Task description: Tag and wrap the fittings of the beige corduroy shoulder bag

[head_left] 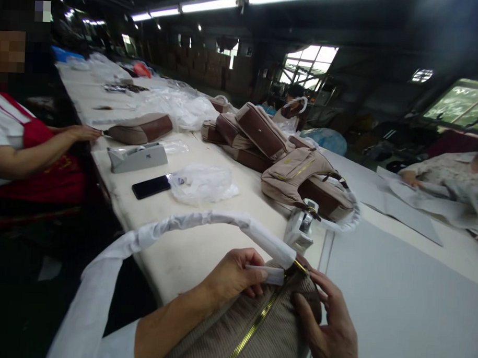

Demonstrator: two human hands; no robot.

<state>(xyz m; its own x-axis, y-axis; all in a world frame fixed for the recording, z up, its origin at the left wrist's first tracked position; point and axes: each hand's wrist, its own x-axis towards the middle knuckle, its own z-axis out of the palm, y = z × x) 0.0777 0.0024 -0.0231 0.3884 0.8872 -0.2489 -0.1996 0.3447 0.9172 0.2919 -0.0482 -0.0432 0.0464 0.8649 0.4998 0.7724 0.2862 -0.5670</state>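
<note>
A taupe ribbed handbag with a gold zipper lies in front of me, cut off by the lower edge. Its long strap is wrapped in white material and arches to the left. My left hand pinches a short white wrapped strip beside the zipper's upper end. My right hand grips the bag's brown-trimmed end, thumb on the fabric and fingers around the far side. A gold-coloured fitting joins the strap to the bag near my right fingers.
Beyond my hands stand a white tape dispenser and a pile of brown-and-taupe bags. Left of them lie a black phone, clear plastic and a grey dispenser. A co-worker's hand touches another bag; another person handles sheets.
</note>
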